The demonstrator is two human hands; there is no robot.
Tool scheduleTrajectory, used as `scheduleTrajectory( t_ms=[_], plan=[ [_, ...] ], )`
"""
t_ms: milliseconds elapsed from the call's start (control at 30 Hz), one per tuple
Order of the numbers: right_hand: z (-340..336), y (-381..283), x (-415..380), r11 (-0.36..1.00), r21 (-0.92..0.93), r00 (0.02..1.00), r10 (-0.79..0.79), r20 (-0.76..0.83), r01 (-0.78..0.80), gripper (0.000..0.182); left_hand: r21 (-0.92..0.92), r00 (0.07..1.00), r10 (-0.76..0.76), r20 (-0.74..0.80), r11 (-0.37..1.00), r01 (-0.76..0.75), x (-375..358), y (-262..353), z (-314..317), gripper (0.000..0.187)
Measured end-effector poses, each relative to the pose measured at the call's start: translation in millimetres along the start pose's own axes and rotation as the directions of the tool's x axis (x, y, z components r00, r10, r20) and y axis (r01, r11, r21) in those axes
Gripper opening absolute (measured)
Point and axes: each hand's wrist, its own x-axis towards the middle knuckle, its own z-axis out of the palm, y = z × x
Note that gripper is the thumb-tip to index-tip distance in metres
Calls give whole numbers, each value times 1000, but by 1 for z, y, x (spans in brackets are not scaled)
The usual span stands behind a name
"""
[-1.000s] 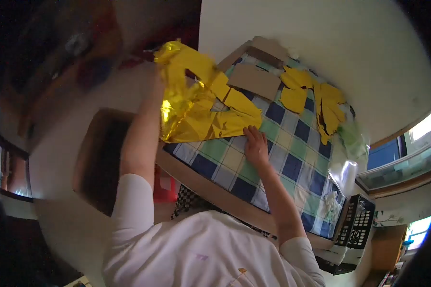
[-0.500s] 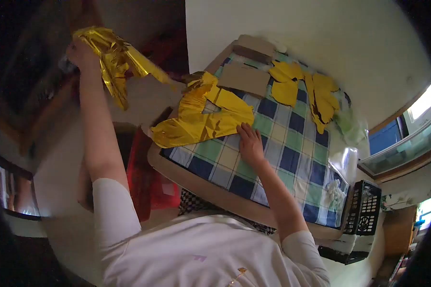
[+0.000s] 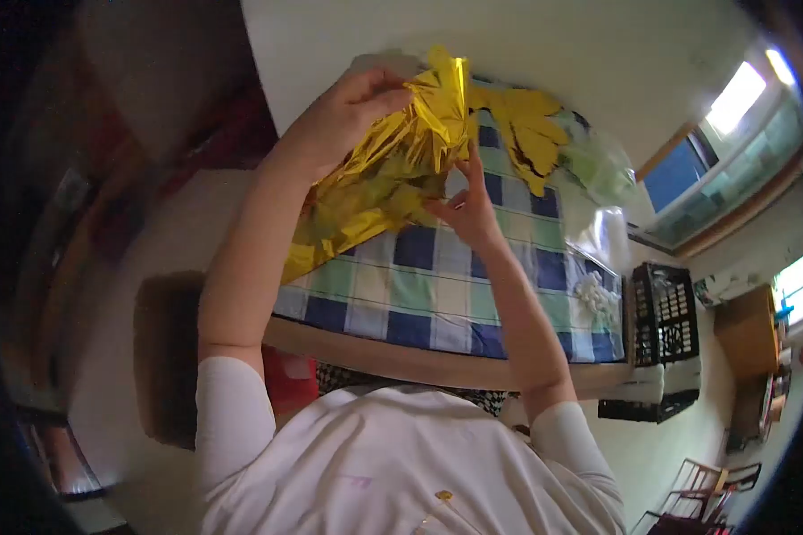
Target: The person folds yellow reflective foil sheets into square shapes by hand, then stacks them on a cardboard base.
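Note:
In the head view my left hand (image 3: 352, 116) pinches a crumpled, shiny gold foil piece (image 3: 437, 111) at its left side, above the table. My right hand (image 3: 468, 201) is raised at the foil's lower right, thumb and fingers apart, with its fingertips near or against the foil edge. Whether it grips the foil I cannot tell. Below the hands, a larger gold foil sheet (image 3: 330, 234) lies on the blue, green and white checked cloth (image 3: 446, 299). Further back on the cloth lies a flat yellow cut shape (image 3: 531, 134).
Clear plastic wrapping (image 3: 602, 169) lies at the table's back right. White crumpled material (image 3: 596, 299) sits near the right edge. A black crate (image 3: 665, 312) stands beside the table. A red container (image 3: 292, 379) is below the front edge, and a chair (image 3: 705, 486) stands at lower right.
My left hand has carried the foil piece from the far left to above the table. My right hand has lifted off the larger foil sheet and come up to that piece. The view has shifted.

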Motion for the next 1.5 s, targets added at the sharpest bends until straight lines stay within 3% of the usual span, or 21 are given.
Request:
scheduleTrajectory(
  t_ms=[67,100,200,233,333,433,467,500,533,633,767,900,1000,1100,1167,1233,1367,1400,1433,1467,1500],
  plan=[
    [-37,-2,4,994,-54,978,99,182,-90,77,4,998,-61,-29,998,61,7,9,10,33],
    [-51,-17,-1,979,-29,952,205,229,-203,53,13,999,-39,-24,999,40,13,4,10,34],
    [-85,-10,-1,943,-220,938,292,187,-249,35,190,995,42,86,980,-58,35,-7,2,36],
    [-93,-11,2,953,-218,963,240,124,-209,23,268,988,63,141,958,-100,40,-12,2,36],
    [-127,-14,9,964,-191,975,203,92,-183,12,381,982,190,-1,908,-176,50,-27,11,27],
    [-146,-23,0,975,-199,968,-138,-207,97,16,456,962,247,121,847,-274,24,-8,27,29],
    [-147,-26,-9,965,-192,917,-235,-322,179,18,563,841,478,253,634,-530,10,-7,34,30],
    [-144,-29,-22,965,-160,874,-255,-413,206,22,590,747,550,373,481,-649,-5,-13,45,32],
    [-145,-19,-37,973,-153,871,-223,-438,172,23,587,631,607,483,311,-748,-21,-18,57,34],
    [-152,41,-86,988,-151,868,-106,-485,36,27,566,607,472,640,246,-787,-60,-73,82,33],
    [-142,95,-132,969,80,874,245,-419,-233,30,599,735,343,585,428,-677,-104,-189,95,29],
    [-126,116,-141,774,480,736,594,-325,-413,43,563,829,256,497,631,-533,-147,-218,114,30],
    [-114,79,-123,782,358,744,610,-272,-511,49,538,914,331,235,739,-406,-144,-205,119,31],
    [-100,74,-103,838,120,822,546,-165,-533,63,516,926,337,170,770,-375,-132,-172,113,29],
    [-97,112,-93,863,-141,871,464,-159,-485,66,512,918,363,161,764,-392,-129,-153,111,26],
    [-101,165,-77,753,-532,921,350,-173,-387,67,485,903,405,142,767,-420,-123,-144,109,24],
    [-77,126,-63,829,-413,880,460,118,-378,48,466,913,394,106,792,-395,-126,-140,107,21],
    [-76,131,-61,822,98,825,544,153,-561,47,483,922,374,100,792,-374,-125,-140,106,20],
    [-74,140,-59,558,570,771,592,237,-603,46,474,939,339,63,818,-327,-122,-140,103,19],
    [-74,150,-59,111,862,731,589,344,-495,45,459,954,298,27,844,-277,-119,-142,100,19],
    [-76,138,-61,387,743,754,613,234,-546,48,441,967,255,-9,869,-225,-115,-143,97,18]
  ],
)
